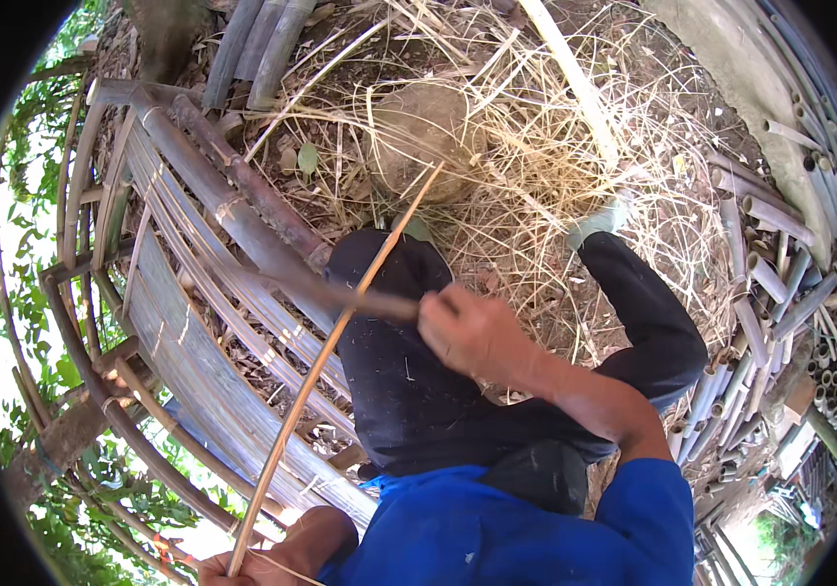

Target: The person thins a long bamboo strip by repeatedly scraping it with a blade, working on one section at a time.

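Note:
My left hand, low in the view, is closed around the near end of a long, slender bamboo strip. The strip slants up and away past my knee and narrows to a tip over the ground. My right hand is closed on the handle of a long knife, its blade pointing left and smeared by motion. That blade crosses the strip about midway; whether it touches cannot be told. A thin pale sliver hangs by my left hand.
Before my dark-trousered legs lies a rounded stone among heaped bamboo shavings. Split bamboo slats and a thick bamboo rail run along my left. Cut bamboo poles are piled on the right beside a concrete ledge.

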Demonstrator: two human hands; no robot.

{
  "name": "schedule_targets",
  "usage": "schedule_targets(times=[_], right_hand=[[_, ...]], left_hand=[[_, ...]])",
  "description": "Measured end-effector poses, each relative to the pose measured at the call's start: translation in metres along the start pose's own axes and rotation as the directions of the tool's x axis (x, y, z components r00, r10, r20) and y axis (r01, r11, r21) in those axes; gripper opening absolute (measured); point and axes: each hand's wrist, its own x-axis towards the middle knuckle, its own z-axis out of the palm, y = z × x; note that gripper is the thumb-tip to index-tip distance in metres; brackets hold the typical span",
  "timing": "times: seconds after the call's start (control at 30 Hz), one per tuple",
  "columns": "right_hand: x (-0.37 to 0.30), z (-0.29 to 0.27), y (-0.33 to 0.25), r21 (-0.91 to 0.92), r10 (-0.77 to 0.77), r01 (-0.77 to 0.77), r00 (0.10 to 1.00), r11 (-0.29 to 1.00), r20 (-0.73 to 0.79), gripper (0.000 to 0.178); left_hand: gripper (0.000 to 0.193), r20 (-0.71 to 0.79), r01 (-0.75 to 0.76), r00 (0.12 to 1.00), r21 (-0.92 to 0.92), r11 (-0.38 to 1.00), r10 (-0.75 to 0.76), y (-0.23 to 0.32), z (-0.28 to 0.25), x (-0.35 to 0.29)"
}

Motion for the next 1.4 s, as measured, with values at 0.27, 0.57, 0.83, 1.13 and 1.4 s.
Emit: schedule_targets(times=[0.27,0.57,0.83,1.13,1.4], right_hand=[[0.012,0.046,0.062,0.133,0.27,-0.266,0.963,0.955,-0.019,0.011],[-0.045,0.073,0.159,0.036,0.666,-0.68,0.726,0.732,0.168,0.009],[0.014,0.021,0.092,0.266,0.584,-0.563,0.812,0.782,0.001,0.046],[0.138,-0.075,-0.039,0.617,0.442,-0.107,0.792,0.78,-0.421,0.04],[0.152,-0.075,-0.011,0.664,0.423,-0.021,0.786,0.748,-0.451,0.038]], left_hand=[[0.042,0.034,-0.028,0.999,-0.021,0.999,0.029,0.002,-0.005,0.007],[0.044,-0.072,0.037,0.997,0.121,0.992,-0.029,0.002,-0.01,0.031],[0.033,0.267,0.352,0.912,-0.118,0.929,-0.311,-0.072,0.048,0.094],[0.019,0.456,0.208,0.864,0.067,0.976,-0.216,-0.126,0.11,0.101],[0.014,0.718,-0.295,0.645,0.551,0.78,-0.263,-0.137,0.087,0.086]])
